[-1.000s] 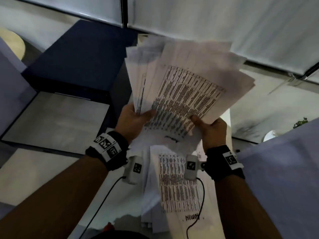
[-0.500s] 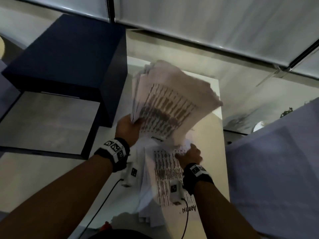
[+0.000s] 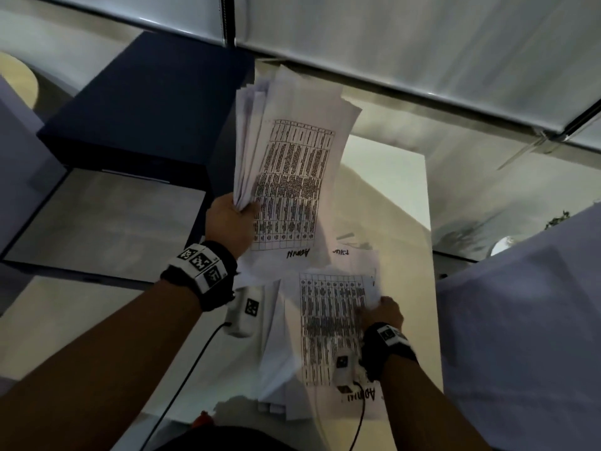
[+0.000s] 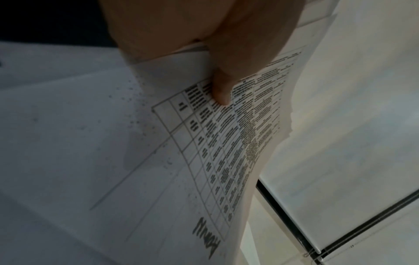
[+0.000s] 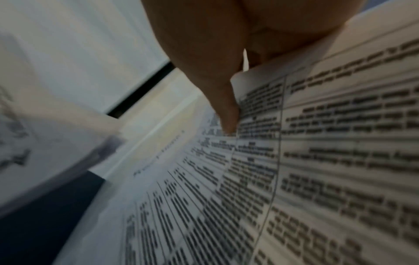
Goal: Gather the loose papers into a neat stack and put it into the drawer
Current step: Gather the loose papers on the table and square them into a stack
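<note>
My left hand (image 3: 242, 211) grips a thick sheaf of printed papers (image 3: 292, 164) by its lower left corner and holds it upright above the white table (image 3: 406, 203). In the left wrist view the thumb (image 4: 221, 89) presses on the top sheet's table print (image 4: 226, 152). Lower right, my right hand (image 3: 379, 304) pinches the right edge of a loose printed sheet (image 3: 328, 323) lying on other sheets (image 3: 279, 353). The right wrist view shows the thumb (image 5: 226, 114) on that sheet's edge (image 5: 294, 161). The open drawer (image 3: 104, 222) stands left, under a dark blue cabinet (image 3: 140, 105).
Window blinds (image 3: 390, 43) run along the far side of the table. A grey cloth-covered surface (image 3: 520, 320) borders the table on the right. A round pale stool top (image 3: 16, 79) shows at the far left. Sensor cables trail from both wrists.
My right hand has let go of the sheaf and dropped to the loose sheet on the table. The left hand alone now holds the sheaf, which has closed from a fan into a tighter bundle.
</note>
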### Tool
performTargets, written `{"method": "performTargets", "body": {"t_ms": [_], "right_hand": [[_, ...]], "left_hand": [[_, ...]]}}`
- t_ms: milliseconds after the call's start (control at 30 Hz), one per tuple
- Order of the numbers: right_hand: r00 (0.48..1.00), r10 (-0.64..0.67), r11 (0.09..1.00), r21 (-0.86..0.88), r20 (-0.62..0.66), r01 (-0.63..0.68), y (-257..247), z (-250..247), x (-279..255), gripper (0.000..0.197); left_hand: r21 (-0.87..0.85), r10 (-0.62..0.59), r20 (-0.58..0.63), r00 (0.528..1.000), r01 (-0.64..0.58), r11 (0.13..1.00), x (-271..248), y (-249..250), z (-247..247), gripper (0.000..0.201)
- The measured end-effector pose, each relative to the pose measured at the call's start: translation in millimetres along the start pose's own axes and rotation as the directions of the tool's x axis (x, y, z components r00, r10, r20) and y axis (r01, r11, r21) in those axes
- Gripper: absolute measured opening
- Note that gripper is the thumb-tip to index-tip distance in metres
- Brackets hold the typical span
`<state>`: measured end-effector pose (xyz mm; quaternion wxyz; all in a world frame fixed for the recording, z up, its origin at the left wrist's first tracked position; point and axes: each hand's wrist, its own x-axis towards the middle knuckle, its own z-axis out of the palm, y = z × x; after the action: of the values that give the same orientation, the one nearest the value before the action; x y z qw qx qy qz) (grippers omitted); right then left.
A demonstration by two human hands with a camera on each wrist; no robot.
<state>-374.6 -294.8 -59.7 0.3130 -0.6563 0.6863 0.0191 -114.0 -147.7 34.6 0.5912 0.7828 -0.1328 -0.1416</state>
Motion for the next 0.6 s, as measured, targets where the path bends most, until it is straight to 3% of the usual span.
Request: {"method": "performTargets", "body": {"t_ms": [67, 133, 367, 467, 600], "right_hand": [[0.997, -0.058, 0.998, 0.033, -0.047, 0.06, -3.5, -13.9, -1.8, 0.036], [0.99, -0.116, 0.991, 0.05, -0.083, 0.121, -11.1, -30.1, -5.9, 0.024], [0.949, -0.254, 0.967, -0.07, -0.189, 0.245, -36.5, -78.1, -17.9, 0.023], [0.881, -0.366, 0.93, -0.156, -0.299, 0.333, -57.0, -111.0, -33.6, 0.024], [0.736, -0.533, 0.845, -0.227, -0.417, 0.484, -95.9, -148.3, -60.7, 0.022]], "left_hand": [[0.021, -0.013, -0.013, 1.0, 0.013, 1.0, -0.9, -2.1, 0.6, 0.009], [0.064, -0.042, -0.015, 0.999, 0.043, 0.997, -3.0, -9.4, 4.4, 0.006], [0.239, -0.197, 0.069, 0.978, 0.175, 0.955, -15.1, -56.9, 20.8, 0.03], [0.354, -0.291, 0.099, 0.952, 0.24, 0.904, -20.5, -72.0, 23.7, 0.033], [0.414, -0.473, 0.175, 0.863, 0.372, 0.831, -23.9, -86.8, 32.9, 0.032]]}}
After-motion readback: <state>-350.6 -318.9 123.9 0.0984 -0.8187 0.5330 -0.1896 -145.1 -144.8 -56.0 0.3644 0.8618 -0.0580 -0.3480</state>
